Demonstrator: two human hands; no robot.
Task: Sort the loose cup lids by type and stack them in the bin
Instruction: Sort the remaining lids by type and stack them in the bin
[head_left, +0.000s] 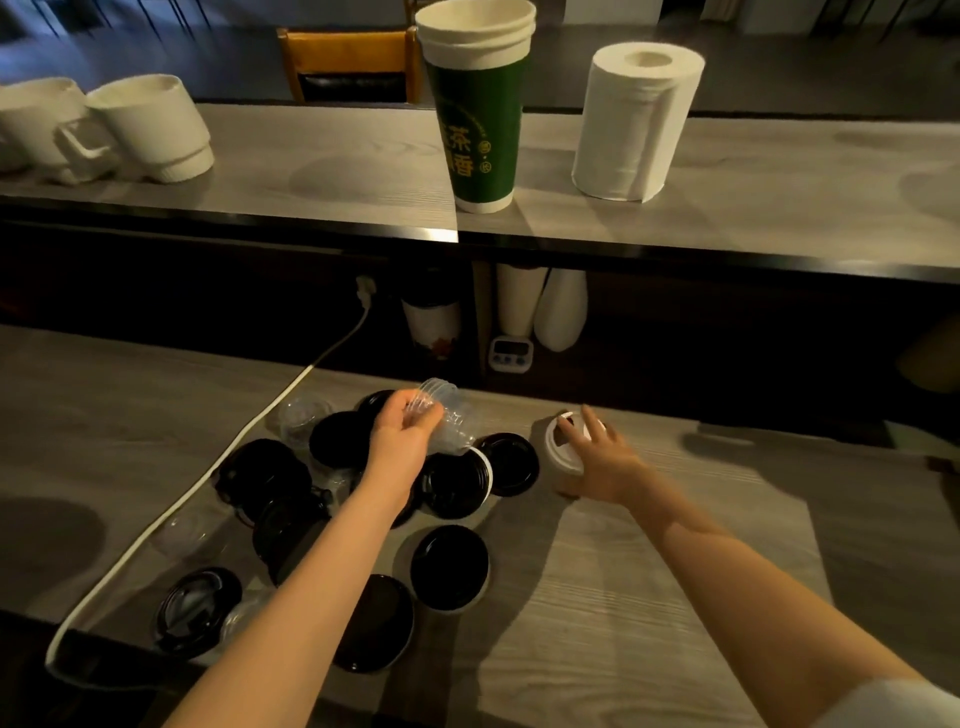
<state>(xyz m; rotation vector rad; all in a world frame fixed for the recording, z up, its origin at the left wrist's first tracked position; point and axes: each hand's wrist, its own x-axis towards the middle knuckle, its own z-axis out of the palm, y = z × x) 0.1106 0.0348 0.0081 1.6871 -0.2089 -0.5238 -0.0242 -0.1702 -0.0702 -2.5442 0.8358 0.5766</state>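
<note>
Left hand (402, 434) grips a stack of clear lids (447, 418) over black lids (449, 566) scattered mid-worktop (623, 597), right hand (605, 460) fingers spread on white lids (561, 447), raised counter (311, 171) behind, room dim.

Scattered black lids (451, 567) flat on the counter, clear lids (445, 420) stacked aloft, white lids (563, 441) stacked rightward.

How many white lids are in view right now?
2: one white lid under the right hand, one white-rimmed lid tilted among the black lids. More may be hidden.
</note>
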